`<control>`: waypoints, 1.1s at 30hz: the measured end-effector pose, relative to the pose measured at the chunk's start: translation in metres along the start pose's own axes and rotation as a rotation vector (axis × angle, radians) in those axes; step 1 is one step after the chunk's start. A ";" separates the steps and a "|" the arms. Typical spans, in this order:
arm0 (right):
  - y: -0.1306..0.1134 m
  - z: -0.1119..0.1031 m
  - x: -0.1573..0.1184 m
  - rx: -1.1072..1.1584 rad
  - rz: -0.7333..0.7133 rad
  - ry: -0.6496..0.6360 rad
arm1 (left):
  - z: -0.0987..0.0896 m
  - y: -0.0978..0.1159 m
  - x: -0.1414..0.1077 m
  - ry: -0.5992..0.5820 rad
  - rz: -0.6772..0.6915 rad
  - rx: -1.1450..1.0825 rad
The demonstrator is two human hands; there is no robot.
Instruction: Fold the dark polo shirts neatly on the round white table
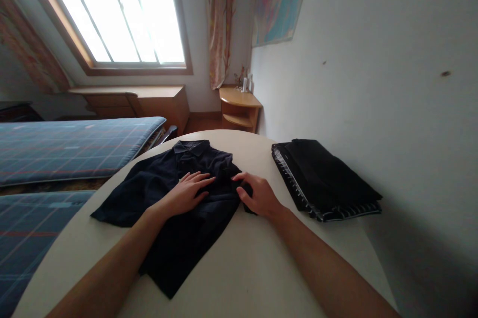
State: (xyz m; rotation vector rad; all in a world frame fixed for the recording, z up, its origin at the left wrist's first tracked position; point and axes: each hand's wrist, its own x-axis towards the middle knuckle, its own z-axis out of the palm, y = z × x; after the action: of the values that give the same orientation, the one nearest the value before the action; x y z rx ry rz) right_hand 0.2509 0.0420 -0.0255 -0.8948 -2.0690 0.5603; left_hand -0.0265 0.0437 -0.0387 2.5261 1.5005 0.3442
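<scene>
Tabletop point(239, 273) bears folded clothes point(324, 178) beside dark shirt point(212, 213), left grip point(188, 192) spread, right grip point(261, 194) pinching sleeve point(250, 206).

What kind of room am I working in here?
Probably a room in a home, perhaps a bedroom or living room: there are plaid-covered cushions or mattresses, patterned curtains by the window, and a wooden corner stand.

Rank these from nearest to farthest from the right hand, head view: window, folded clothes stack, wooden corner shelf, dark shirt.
1. Dark shirt: touching the right hand.
2. Folded clothes stack: to its right.
3. Wooden corner shelf: well ahead.
4. Window: far ahead, left.
</scene>
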 end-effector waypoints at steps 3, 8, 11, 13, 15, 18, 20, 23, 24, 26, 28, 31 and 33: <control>-0.003 0.001 -0.003 0.065 -0.098 -0.193 | 0.000 0.003 -0.002 -0.053 0.001 0.023; 0.007 0.006 -0.002 0.018 -0.010 0.080 | -0.005 0.009 -0.004 -0.093 0.038 0.068; 0.009 0.007 0.002 -0.247 -0.078 0.186 | -0.005 0.014 -0.006 -0.096 0.052 0.077; 0.009 0.007 0.005 -0.391 -0.183 0.111 | -0.004 0.018 -0.006 -0.101 0.060 0.077; 0.008 0.009 0.006 -0.478 -0.217 0.047 | -0.004 0.021 -0.006 -0.107 0.066 0.082; 0.008 0.012 0.007 -0.518 -0.185 0.017 | -0.003 0.026 -0.006 -0.099 0.080 0.089; 0.008 0.013 0.007 -0.526 -0.165 0.014 | -0.004 0.028 -0.006 -0.089 0.098 0.091; 0.009 0.014 0.008 -0.536 -0.136 0.022 | -0.006 0.033 -0.005 -0.067 0.126 0.078; 0.010 0.013 0.008 -0.539 -0.122 0.038 | -0.007 0.034 -0.005 -0.057 0.128 0.067; 0.012 0.012 0.009 -0.531 -0.077 0.097 | -0.009 0.035 -0.004 -0.034 0.115 0.047; 0.016 0.010 0.008 -0.489 -0.008 0.192 | -0.011 0.035 -0.004 -0.002 0.092 0.046; 0.026 0.005 0.009 -0.336 0.128 0.385 | -0.013 0.030 -0.002 0.053 0.068 0.076; 0.033 0.001 0.009 -0.208 0.212 0.511 | -0.013 0.025 -0.002 0.076 0.047 0.098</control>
State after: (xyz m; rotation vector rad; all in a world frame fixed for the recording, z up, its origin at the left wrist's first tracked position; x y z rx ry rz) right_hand 0.2594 0.0706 -0.0432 -1.2425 -1.5951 0.1930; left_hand -0.0104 0.0306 -0.0196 2.6560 1.5218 0.3866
